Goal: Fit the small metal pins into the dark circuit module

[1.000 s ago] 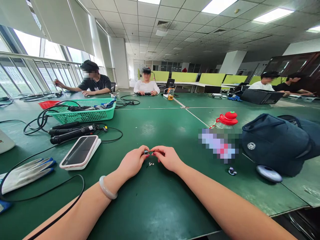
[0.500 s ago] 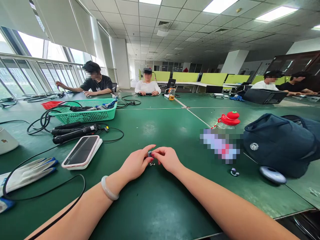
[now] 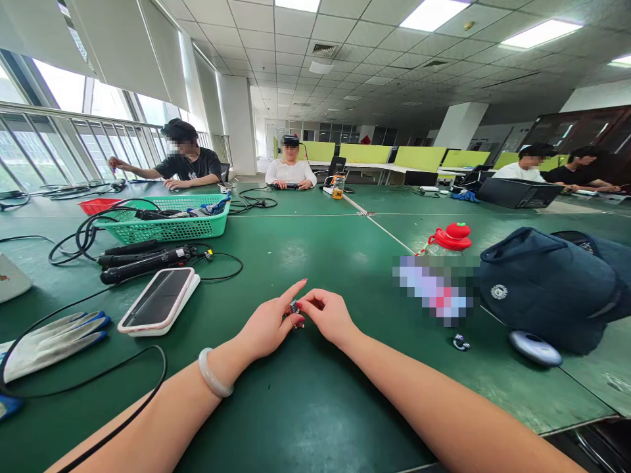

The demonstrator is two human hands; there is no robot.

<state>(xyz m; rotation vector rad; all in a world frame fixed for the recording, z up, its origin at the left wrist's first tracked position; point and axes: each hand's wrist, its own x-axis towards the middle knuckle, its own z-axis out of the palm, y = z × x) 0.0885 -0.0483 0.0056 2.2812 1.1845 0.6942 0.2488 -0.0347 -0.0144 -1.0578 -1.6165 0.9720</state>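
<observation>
Chiefly looking at a broad green table (image 3: 236, 368), with clock directions counted from the hands. Can see on it a dark blue bag (image 3: 542, 282) toward three o'clock, then a green basket (image 3: 197, 228) holding dark items and cables at ten. Next in size, find a clear bottle with a red lid (image 3: 451, 238) toward two, pale gloves (image 3: 59, 341) just past nine toward eight, and a phone (image 3: 160, 299) at nine, tilted on something white. Have the left hand (image 3: 263, 326) and right hand (image 3: 329, 320) nearly meeting at the clock's centre, the left with index finger stretched out and thumb apart. Cannot tell how firmly gripped on that side. Notice a smooth oval object (image 3: 535, 348) between three and four, nearer a small shiny item (image 3: 461, 342). Smallest, see a small dark piece (image 3: 294, 307) between the hands, pinched by the right fingertips, too tiny to identify.
</observation>
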